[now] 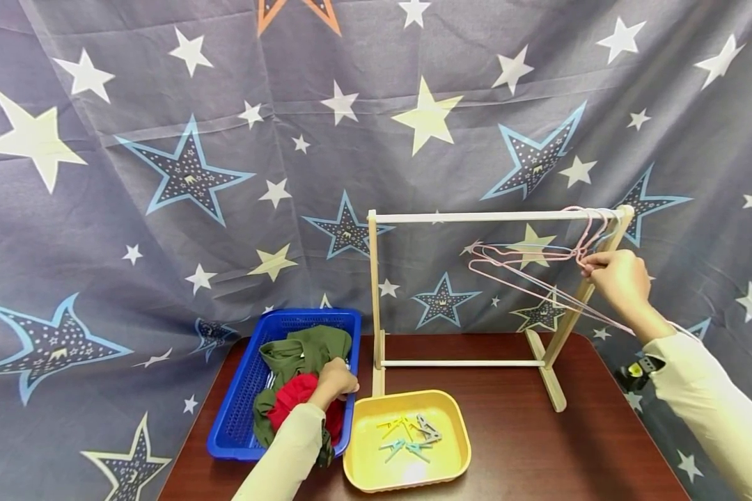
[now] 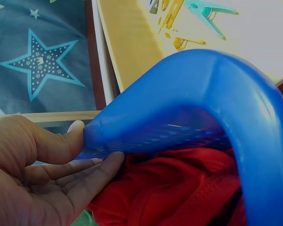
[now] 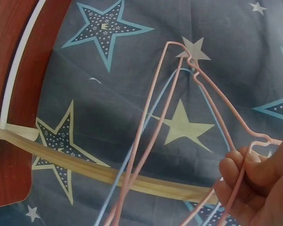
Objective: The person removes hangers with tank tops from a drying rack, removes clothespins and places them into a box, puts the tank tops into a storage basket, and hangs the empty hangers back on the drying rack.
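Note:
My left hand (image 1: 337, 381) grips the right rim of a blue basket (image 1: 235, 390), thumb outside and fingers inside. Beneath those fingers lies a red garment (image 2: 179, 183). Dark green clothing (image 1: 316, 344) fills the basket's far part. At the right end of a small wooden rack (image 1: 464, 217), my right hand (image 1: 620, 275) pinches a pink hanger (image 1: 526, 282) just below its hook. Another pink hanger and a light blue hanger (image 3: 153, 117) hang close by, overlapping it in the right wrist view. The hooks sit over the white top bar.
A yellow tray (image 1: 357, 463) beside the basket holds several clothespins (image 1: 407, 445) in yellow, grey and teal. Everything stands on a dark red-brown table (image 1: 507, 445). Behind hangs a grey curtain (image 1: 376, 160) with stars, close to the table's back edge.

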Available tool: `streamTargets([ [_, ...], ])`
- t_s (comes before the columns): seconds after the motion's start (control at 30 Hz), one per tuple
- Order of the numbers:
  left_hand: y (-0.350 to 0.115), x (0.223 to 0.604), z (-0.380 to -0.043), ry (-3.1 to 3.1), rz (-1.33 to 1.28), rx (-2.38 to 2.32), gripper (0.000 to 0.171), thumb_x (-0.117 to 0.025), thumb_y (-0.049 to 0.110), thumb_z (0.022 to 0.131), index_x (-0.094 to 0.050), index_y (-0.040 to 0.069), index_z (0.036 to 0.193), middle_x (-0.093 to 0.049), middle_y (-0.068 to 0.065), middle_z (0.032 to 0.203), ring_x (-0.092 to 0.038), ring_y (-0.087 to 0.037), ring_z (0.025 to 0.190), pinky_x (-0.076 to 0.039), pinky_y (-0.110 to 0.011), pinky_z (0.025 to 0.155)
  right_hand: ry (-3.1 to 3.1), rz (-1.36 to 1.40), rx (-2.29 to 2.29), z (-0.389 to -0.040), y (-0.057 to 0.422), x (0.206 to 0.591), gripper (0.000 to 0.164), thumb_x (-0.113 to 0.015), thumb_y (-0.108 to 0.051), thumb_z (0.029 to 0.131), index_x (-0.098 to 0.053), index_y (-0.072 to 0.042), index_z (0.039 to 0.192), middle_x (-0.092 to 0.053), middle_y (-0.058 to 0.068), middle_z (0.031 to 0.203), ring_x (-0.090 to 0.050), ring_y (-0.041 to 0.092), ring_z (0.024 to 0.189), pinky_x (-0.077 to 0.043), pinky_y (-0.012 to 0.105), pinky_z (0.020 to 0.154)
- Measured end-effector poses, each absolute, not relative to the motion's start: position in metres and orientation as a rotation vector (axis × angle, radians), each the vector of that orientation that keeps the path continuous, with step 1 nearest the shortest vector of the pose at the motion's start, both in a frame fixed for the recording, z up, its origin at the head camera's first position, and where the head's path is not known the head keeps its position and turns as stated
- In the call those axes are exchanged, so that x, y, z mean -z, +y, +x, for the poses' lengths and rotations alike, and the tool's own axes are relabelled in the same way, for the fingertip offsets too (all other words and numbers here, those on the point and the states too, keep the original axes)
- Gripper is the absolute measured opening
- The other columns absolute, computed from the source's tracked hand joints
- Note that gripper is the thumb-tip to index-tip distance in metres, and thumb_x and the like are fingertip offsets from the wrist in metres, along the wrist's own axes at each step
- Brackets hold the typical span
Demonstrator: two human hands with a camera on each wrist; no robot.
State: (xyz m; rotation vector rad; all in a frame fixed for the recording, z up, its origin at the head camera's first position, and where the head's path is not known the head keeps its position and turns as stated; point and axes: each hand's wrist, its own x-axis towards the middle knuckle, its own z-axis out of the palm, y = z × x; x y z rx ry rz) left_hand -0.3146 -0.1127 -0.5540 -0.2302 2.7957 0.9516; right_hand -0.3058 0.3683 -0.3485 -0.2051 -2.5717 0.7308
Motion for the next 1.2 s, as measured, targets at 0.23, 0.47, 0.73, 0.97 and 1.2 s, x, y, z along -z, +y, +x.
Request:
streamTargets([
  [0.23,-0.113,0.559,-0.314,2.810,-0.224,-0.956,0.013,-0.076,-0.005,0.072,-0.064,-0.004,0.076,-0.067,-0.020,0.077,-0.069,-0.024,0.049,-0.057,-0.030,0.048,-2.564,-0.199,-0.759,-0.305,0.369,0.359,0.022,-0.060,-0.005,0.092,-0.077,0.003,0.103,-0.078,0.018,0.084,-0.049,-0.010,0.055,-0.040,0.024,0.050],
  [0.47,-0.113,0.557,-0.311,2.777,-0.251,-1.011,0.016,-0.078,-0.006,0.072,-0.063,-0.006,0.079,-0.066,-0.021,0.079,-0.070,-0.026,0.051,-0.057,-0.030,0.048,-2.517,-0.171,-0.798,-0.309,0.365,0.368,0.021,-0.061,-0.002,0.090,-0.077,0.005,0.102,-0.077,0.019,0.083,-0.044,-0.020,0.049,-0.036,0.010,0.052],
  [0.73,-0.116,0.554,-0.313,2.768,-0.266,-1.020,0.016,-0.077,-0.005,0.073,-0.064,-0.007,0.081,-0.067,-0.021,0.081,-0.072,-0.029,0.054,-0.059,-0.031,0.050,-2.481,-0.172,-0.864,-0.313,0.360,0.372,0.022,-0.059,0.001,0.090,-0.077,0.007,0.102,-0.076,0.020,0.080,-0.045,-0.020,0.047,-0.038,0.008,0.050],
  [0.97,-0.117,0.553,-0.315,2.790,-0.273,-0.992,0.014,-0.077,-0.004,0.073,-0.064,-0.005,0.078,-0.068,-0.022,0.080,-0.071,-0.027,0.052,-0.058,-0.030,0.049,-2.461,-0.172,-0.868,-0.318,0.357,0.373,0.021,-0.060,0.000,0.090,-0.077,0.008,0.101,-0.076,0.018,0.076,-0.043,-0.021,0.046,-0.037,0.008,0.049],
  [1.2,-0.113,0.556,-0.315,2.824,-0.246,-0.980,0.015,-0.078,-0.002,0.072,-0.064,-0.004,0.074,-0.067,-0.019,0.073,-0.070,-0.025,0.050,-0.057,-0.030,0.048,-2.440,-0.200,-0.777,-0.322,0.358,0.375,0.022,-0.060,-0.003,0.088,-0.078,0.003,0.099,-0.076,0.017,0.078,-0.051,-0.007,0.050,-0.039,0.020,0.051],
])
